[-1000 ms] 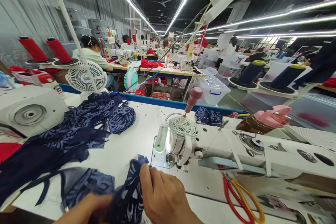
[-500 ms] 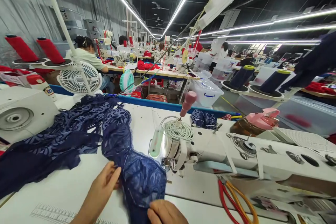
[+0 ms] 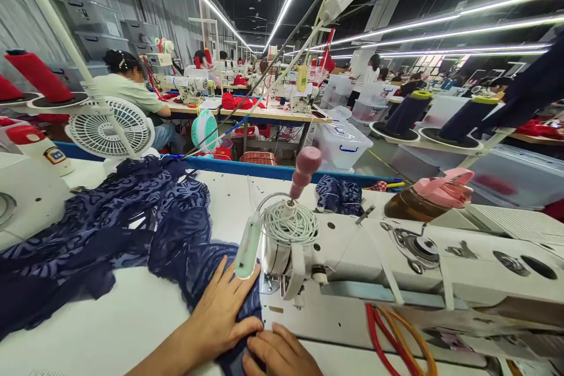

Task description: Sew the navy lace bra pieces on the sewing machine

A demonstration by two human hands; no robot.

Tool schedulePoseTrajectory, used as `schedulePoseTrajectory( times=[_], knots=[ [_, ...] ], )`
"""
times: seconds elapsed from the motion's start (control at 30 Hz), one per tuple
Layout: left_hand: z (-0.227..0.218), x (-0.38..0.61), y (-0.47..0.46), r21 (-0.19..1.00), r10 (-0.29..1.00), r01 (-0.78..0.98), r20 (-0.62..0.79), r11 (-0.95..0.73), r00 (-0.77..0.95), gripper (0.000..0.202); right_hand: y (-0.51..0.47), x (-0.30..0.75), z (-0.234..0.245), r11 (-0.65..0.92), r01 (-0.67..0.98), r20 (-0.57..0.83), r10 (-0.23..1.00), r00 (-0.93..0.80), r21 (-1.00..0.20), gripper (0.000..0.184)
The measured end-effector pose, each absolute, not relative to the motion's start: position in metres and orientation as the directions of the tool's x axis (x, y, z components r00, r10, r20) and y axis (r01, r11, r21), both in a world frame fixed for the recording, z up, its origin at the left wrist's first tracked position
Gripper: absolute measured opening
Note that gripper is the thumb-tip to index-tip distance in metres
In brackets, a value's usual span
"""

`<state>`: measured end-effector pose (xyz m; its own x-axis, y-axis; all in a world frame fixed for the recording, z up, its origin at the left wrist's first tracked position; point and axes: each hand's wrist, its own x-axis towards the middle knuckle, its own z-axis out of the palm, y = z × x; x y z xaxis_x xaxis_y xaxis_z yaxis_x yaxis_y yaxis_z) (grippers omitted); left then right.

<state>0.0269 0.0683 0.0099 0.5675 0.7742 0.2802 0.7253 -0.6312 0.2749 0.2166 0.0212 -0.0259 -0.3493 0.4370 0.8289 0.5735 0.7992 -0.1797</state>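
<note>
My left hand (image 3: 224, 308) lies flat with its fingers spread on a navy lace bra piece (image 3: 207, 255), beside the needle end of a white sewing machine (image 3: 365, 258). At the near edge of the lace, my right hand (image 3: 282, 352) has its fingers curled on the fabric, close to my left thumb. The lace under both hands is partly hidden. It runs back into a heap of navy lace and straps (image 3: 101, 217) on the left. A pale coiled cord (image 3: 291, 224) sits on the machine head, with a pink-handled tool (image 3: 304, 167) standing in it.
Scissors with red and orange handles (image 3: 379, 335) lie below the machine arm. Behind are a lace bundle (image 3: 339, 195), a pink-lidded bottle (image 3: 408, 205) and navy thread cones (image 3: 408, 114). A white fan (image 3: 112, 126) stands back left. A co-worker (image 3: 127, 91) sits beyond.
My left hand has moved right and flattened onto the lace, from a pinch at its left edge. The lace has shifted toward the machine. My right hand stays at the near edge.
</note>
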Motion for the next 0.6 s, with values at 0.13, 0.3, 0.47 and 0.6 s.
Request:
schedulePoseTrajectory(
  times=[0.13,0.3,0.47,0.6],
  knots=[
    [0.026,0.037,0.099,0.404,0.732,0.627,0.197,-0.667,0.652,0.09,0.03,0.228,-0.011,0.824,0.564,0.826,0.361,-0.433,-0.064,0.029],
    [0.039,0.036,0.111,0.365,0.661,0.569,0.21,-0.737,0.721,0.077,0.027,0.227,-0.011,0.823,0.569,0.837,0.317,-0.446,-0.009,0.029],
    [0.023,0.048,0.064,0.096,0.653,0.676,0.388,-0.731,0.651,0.025,0.022,0.222,-0.018,0.804,0.593,0.856,0.343,-0.387,-0.054,0.03],
    [0.007,0.054,0.039,-0.079,0.591,0.69,0.452,-0.719,0.668,0.034,0.019,0.218,-0.025,0.808,0.585,0.84,0.364,-0.402,-0.07,0.026]
  ],
)
